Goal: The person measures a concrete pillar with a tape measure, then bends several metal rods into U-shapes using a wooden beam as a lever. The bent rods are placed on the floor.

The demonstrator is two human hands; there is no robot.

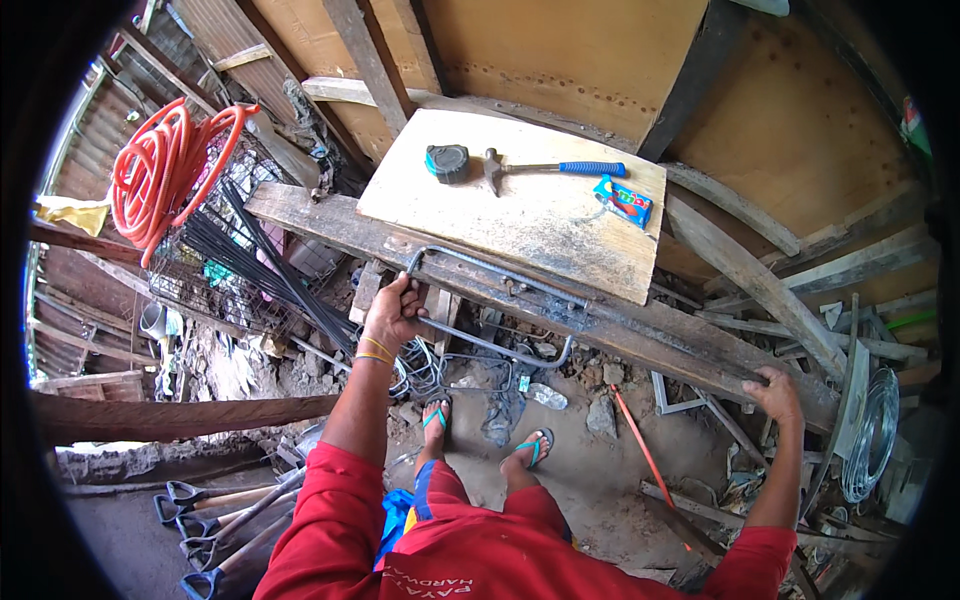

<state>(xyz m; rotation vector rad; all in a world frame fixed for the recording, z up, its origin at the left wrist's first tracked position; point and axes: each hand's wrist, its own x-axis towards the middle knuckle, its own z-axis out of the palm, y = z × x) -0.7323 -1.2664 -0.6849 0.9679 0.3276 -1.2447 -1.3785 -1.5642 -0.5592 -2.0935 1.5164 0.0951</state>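
My left hand (396, 308) is closed around a grey steel bar (490, 264) bent into a long, narrow, rectangular loop. One long side of the loop lies on a thick wooden beam (330, 218); the other hangs over the near edge. Short pegs stand up from the beam beside the loop. Further right, a long dark rod (680, 347) runs along the beam. My right hand (775, 395) has its fingers curled at the rod's right end, by the beam's edge; the exact grip is partly hidden.
Behind the beam, a plywood board (540, 235) carries a tape measure (447, 163), a claw hammer (540, 168) and a blue packet (623, 202). An orange hose coil (170, 175) hangs left above black bars (290, 270). Shovels (230, 520), rubble and a wire coil (870, 435) surround me.
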